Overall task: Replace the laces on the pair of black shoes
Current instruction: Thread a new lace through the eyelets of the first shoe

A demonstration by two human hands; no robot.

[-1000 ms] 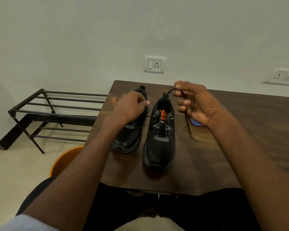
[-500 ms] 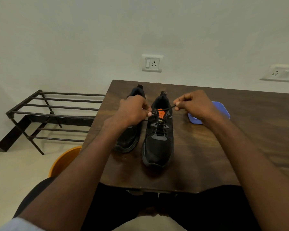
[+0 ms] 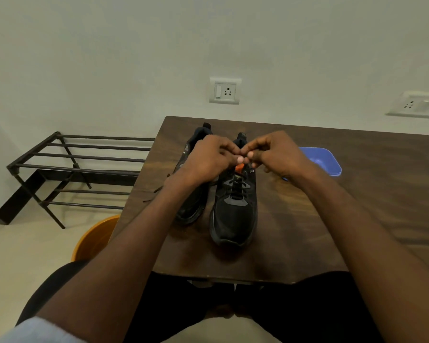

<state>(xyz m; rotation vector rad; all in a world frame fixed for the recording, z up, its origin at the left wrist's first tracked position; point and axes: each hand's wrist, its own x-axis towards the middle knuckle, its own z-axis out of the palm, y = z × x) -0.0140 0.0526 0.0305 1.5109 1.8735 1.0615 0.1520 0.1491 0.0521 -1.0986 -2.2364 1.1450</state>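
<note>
Two black shoes stand side by side on the dark wooden table (image 3: 307, 243), toes toward me. The right shoe (image 3: 234, 214) has an orange tongue tab and black lace (image 3: 237, 186) threaded through its eyelets. The left shoe (image 3: 192, 204) is partly hidden under my left forearm. My left hand (image 3: 208, 162) and my right hand (image 3: 273, 154) meet above the right shoe's tongue, fingertips curled and pinching the lace ends together. The lace between the fingers is mostly hidden. A loose lace end (image 3: 156, 191) trails off the table's left edge.
A blue plastic tray (image 3: 325, 160) sits on the table to the right of my right hand. A dark metal shoe rack (image 3: 72, 167) stands on the floor at left, an orange bucket (image 3: 92, 241) below the table's left edge. Wall sockets (image 3: 224, 91) are behind.
My hands have come together over the right shoe's tongue. A second ago my right hand was raised, pulling a lace end up; it has lowered and moved left to meet my left hand.
</note>
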